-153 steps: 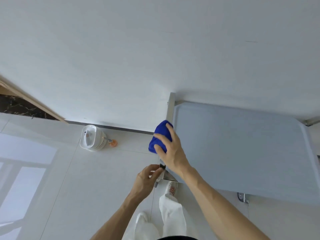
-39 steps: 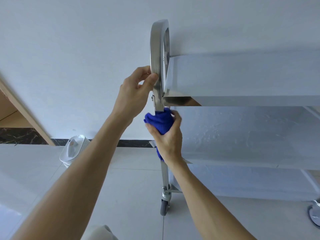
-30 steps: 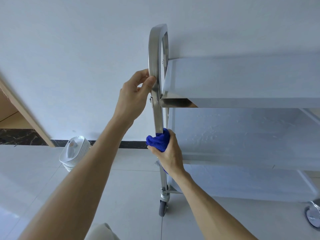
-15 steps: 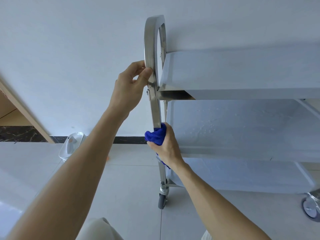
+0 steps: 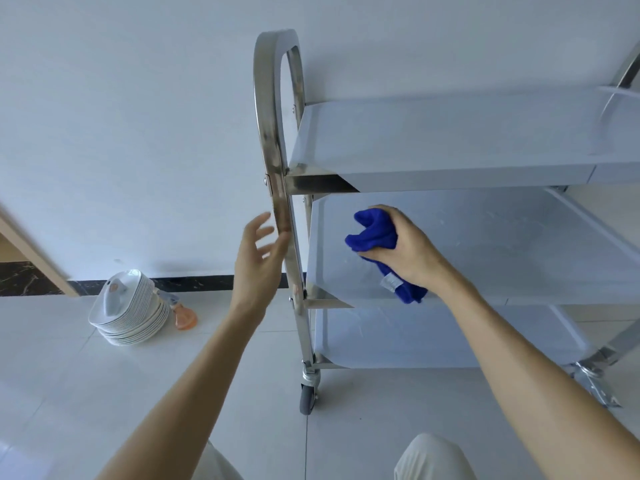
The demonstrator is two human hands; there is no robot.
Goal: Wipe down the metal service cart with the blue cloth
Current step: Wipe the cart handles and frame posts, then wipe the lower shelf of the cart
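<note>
The metal service cart (image 5: 277, 161) stands against the white wall, three shelves high, with a curved handle post on its left end. My right hand (image 5: 405, 251) is closed around the bunched blue cloth (image 5: 374, 233) and holds it over the left part of the middle shelf (image 5: 519, 244). A tail of the cloth hangs below my wrist over the shelf's front rim. My left hand (image 5: 258, 258) is open with fingers spread, just left of the handle post and not gripping it.
A stack of white plates (image 5: 128, 313) sits on the tiled floor by the wall, with an orange spray bottle (image 5: 181, 315) lying beside it. A caster wheel (image 5: 308, 398) carries the cart's near left corner. A wooden door frame (image 5: 31, 251) slants at far left.
My left hand has let go of the handle post and dropped lower, fingers now spread. My right hand has taken the cloth off the post and moved right, over the middle shelf.
</note>
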